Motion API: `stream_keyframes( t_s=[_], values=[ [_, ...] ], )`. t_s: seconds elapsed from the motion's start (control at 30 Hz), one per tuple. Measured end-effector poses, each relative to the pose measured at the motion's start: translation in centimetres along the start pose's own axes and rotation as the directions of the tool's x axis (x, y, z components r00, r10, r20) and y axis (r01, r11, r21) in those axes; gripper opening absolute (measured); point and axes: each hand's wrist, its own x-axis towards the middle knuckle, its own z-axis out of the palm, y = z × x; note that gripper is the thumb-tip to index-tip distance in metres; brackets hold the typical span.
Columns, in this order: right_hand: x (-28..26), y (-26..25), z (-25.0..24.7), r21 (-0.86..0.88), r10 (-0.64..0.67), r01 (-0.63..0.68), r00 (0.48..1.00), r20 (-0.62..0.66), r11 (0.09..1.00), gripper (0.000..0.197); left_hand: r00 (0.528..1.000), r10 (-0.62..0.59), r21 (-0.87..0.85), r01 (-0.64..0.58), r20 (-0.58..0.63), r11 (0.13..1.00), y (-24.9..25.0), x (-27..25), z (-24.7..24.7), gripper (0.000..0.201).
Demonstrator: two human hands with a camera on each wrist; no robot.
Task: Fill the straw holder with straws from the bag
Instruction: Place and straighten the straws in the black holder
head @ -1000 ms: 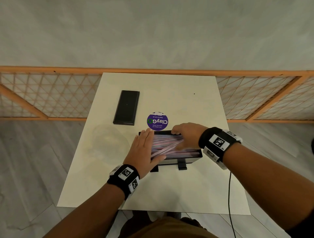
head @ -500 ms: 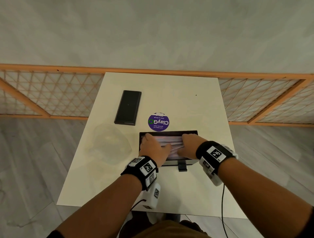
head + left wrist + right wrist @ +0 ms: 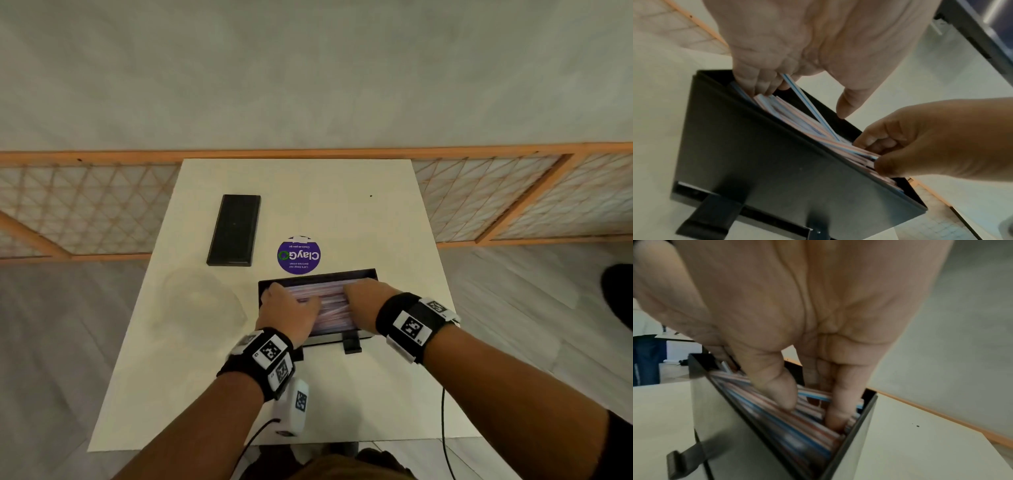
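The black straw holder (image 3: 364,274) stands open-topped on the near half of the table, packed with pink and blue striped straws (image 3: 330,298). My left hand (image 3: 301,303) reaches into its left end; in the left wrist view its curled fingers (image 3: 760,87) pinch a blue-striped straw (image 3: 809,107) that slants up out of the pile. My right hand (image 3: 356,298) is in the right end, with its fingers (image 3: 777,392) curled down on the straws (image 3: 797,431). The clear plastic bag (image 3: 202,305) lies crumpled to the left of the holder.
A black lid (image 3: 234,229) lies at the back left of the white table (image 3: 342,198), and a round purple sticker (image 3: 298,255) sits just behind the holder. A wooden lattice fence (image 3: 85,205) runs behind the table. A cable (image 3: 443,428) hangs off the front edge.
My left hand went from lying flat beside the holder's left end to digging its fingers into the straws. The right hand sank lower into the holder, and the slanting straws settled.
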Motion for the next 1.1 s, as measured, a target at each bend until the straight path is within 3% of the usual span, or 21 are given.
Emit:
stream_keyframes(
  t_s=[0.2, 0.3, 0.4, 0.67, 0.9, 1.1],
  values=[
    [-0.4, 0.1, 0.1, 0.052, -0.047, 0.052, 0.994, -0.1, 0.997, 0.025, 1.0, -0.01, -0.033, 0.01, 0.0, 0.999, -0.2, 0.4, -0.3, 0.059],
    [-0.9, 0.1, -0.2, 0.069, -0.071, 0.081, 0.988, -0.138, 0.994, 0.028, 0.992, 0.116, 0.105, -0.111, -0.048, 0.988, -0.3, -0.2, -0.9, 0.044],
    [-1.0, -0.1, -0.8, 0.073, -0.061, 0.077, 0.978, -0.197, 0.994, 0.024, 0.951, 0.294, 0.272, -0.259, -0.096, 0.927, -0.1, -0.8, -1.4, 0.041],
    [-1.2, -1.2, -0.8, 0.127, -0.108, 0.155, 0.943, -0.314, 0.98, 0.024, 0.863, 0.504, 0.324, -0.467, -0.037, 0.823, -1.8, -0.7, -1.6, 0.041],
    [-0.2, -0.4, 1.2, 0.102, -0.009, 0.013, 0.999, -0.04, 0.995, 0.032, 0.85, 0.513, 0.144, -0.526, 0.116, 0.838, -4.4, -0.6, -0.1, 0.055],
    [0.1, -0.3, 1.1, 0.159, 0.002, 0.017, 0.993, -0.115, 0.987, 0.032, 0.813, 0.572, 0.202, -0.581, 0.106, 0.788, -5.2, -0.7, 0.1, 0.071]
  ],
)
